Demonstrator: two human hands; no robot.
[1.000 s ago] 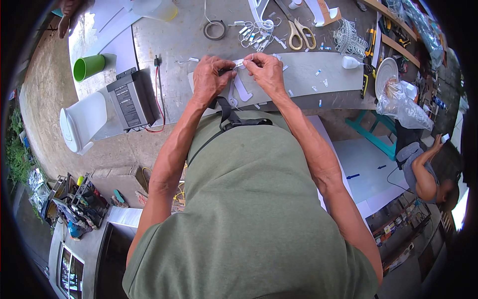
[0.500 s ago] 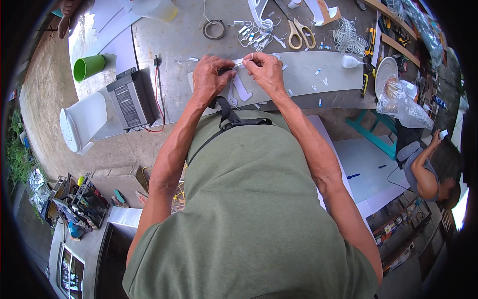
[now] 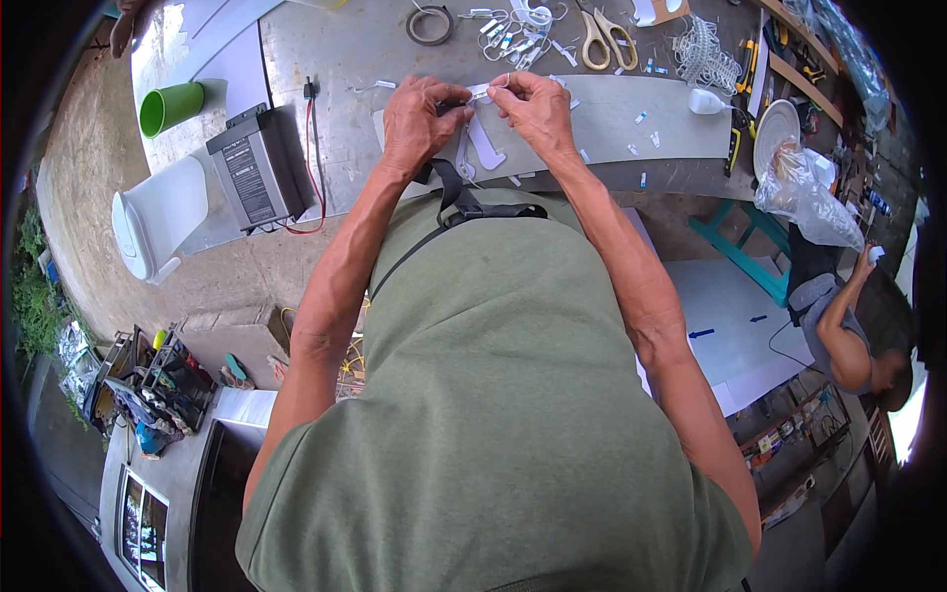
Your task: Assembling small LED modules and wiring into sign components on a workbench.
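You pinch a small white plastic piece between your left hand and right hand, fingertips nearly meeting above the grey metal table. Left of your left hand sits a grey boxy power unit; farther left, a green plastic cup lies on its side, contents unclear.

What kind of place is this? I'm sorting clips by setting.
Probably an outdoor workshop bench: scissors, a grey power-supply box with red wire and scattered small parts lie on the metal table, where both hands pinch a small white piece.
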